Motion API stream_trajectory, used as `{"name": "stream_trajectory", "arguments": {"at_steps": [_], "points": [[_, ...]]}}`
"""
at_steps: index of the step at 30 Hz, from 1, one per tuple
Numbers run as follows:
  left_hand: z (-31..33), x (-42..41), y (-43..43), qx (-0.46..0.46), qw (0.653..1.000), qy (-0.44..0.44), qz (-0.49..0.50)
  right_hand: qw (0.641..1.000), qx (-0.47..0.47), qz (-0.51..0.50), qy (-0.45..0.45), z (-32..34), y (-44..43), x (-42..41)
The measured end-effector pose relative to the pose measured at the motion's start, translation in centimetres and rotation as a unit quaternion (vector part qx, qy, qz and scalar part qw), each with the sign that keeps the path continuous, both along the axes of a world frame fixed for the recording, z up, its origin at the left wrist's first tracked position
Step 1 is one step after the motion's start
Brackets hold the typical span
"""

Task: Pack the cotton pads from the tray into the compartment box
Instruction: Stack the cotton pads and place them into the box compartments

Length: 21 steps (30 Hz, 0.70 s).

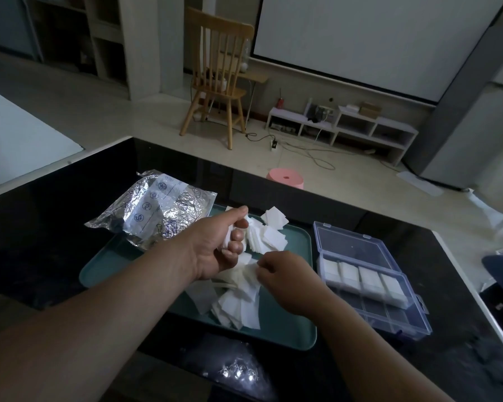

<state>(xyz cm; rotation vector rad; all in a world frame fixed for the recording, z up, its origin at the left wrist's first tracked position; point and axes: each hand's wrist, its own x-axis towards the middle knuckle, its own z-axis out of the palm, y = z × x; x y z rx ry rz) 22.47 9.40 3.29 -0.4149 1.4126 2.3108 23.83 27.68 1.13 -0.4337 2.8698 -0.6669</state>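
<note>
Head view, left hand [215, 248]: thumb and fingers curled round a small stack [228, 238] of pads, held above the far half of the tray [291, 338].
Right hand [288, 282]: fingertips pinched together on the edge of one pad at the top of the heap.
Cotton pads [269, 240]: most lie loose and overlapping in the tray, one cluster far and one near. Others are already packed.
Compartment box [389, 314]: just right of the tray with its lid thrown back. One row of four compartments is filled with white pads. The nearer row looks empty.
Risk, the stack: the pads look thin and soft, so I'd say a loose hold could let the stack fan out or shed a few.
Risk, the pinch: the heap is tangled. Lifting one pad may bring up neighbours clinging to it, or drag some over the tray's rim onto the black table [41, 242].
Risk, the box: it looks light, so pressing pads in could make it slide. A skewed stack may not seat in a narrow compartment.
Foil bag [157, 210]: crumpled, lying over the tray's far-left corner just beside the left wrist, where it is easily nudged.
In the way: nothing lies between tray and box, but the right arm sits between the left hand and the box.
Around: a wooden chair [218, 76], a pink stool [286, 177] and a low white shelf [343, 126], all well apart from the work.
</note>
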Motion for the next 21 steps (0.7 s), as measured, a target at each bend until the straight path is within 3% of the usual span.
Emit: {"name": "stream_trajectory", "arguments": {"at_steps": [12, 21], "points": [[0.0, 0.6, 1.8, 0.043, 0.999, -0.010, -0.009, 0.979, -0.058, -0.137, 0.140, 2.4, 2.2, 0.2], [-0.5, 0.8, 3.7, 0.064, 0.997, 0.000, -0.043, 0.967, -0.133, -0.113, 0.188, 2.3, 1.7, 1.4]]}}
